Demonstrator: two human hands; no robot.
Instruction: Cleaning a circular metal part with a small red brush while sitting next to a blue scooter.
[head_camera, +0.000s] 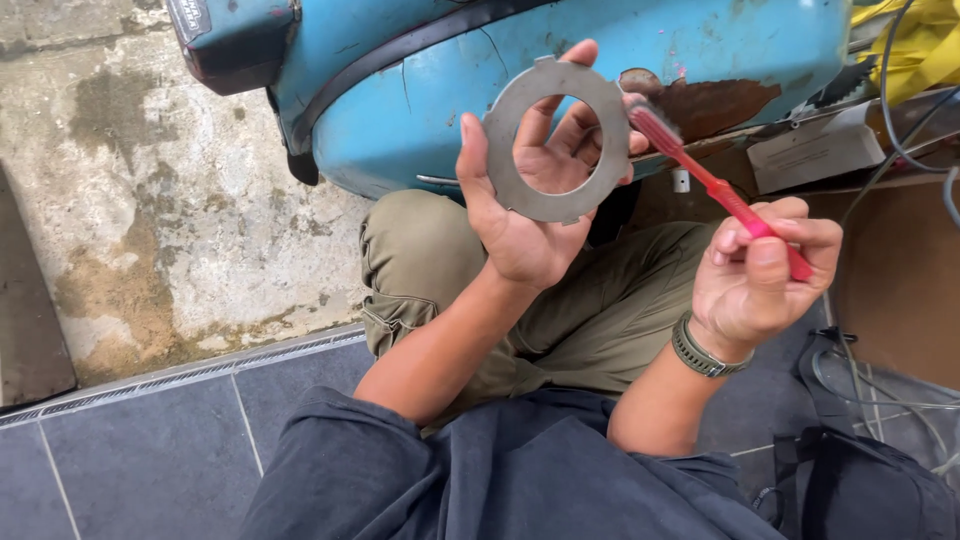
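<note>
1. One view only, from the camera on your head, looking down over your chest and lap.
2. Your left hand (525, 215) is raised in front of you, palm toward you, with its fingers curled behind a flat grey metal ring (556, 140) and its thumb running up the ring's left edge. The hand grips the ring upright, so you see your fingers through its wide round hole. Small tabs stick out from the ring's outer rim.
3. Your right hand (765, 270) is closed around the handle of a red toothbrush (720, 190), with the thumb pressed on top. A woven green band (705, 355) sits on that wrist.
4. The toothbrush slants up and to the left. Its bristled head touches the right edge of the ring, next to your left fingertips.
5. Just behind the ring is the curved, light blue body of a scooter (600, 50), scuffed, with a rusty brown patch (715, 105) to the right of the brush head.
6. Below your hands are your bent knees in olive trousers (600, 310), and nearest the camera your dark blue shirt (520, 470).
7. At left lies stained concrete floor (170, 200), bordered by grey tiles (170, 450) closer to you.
8. At right, cables and a dark bag (870, 480) lie on the floor.
</note>
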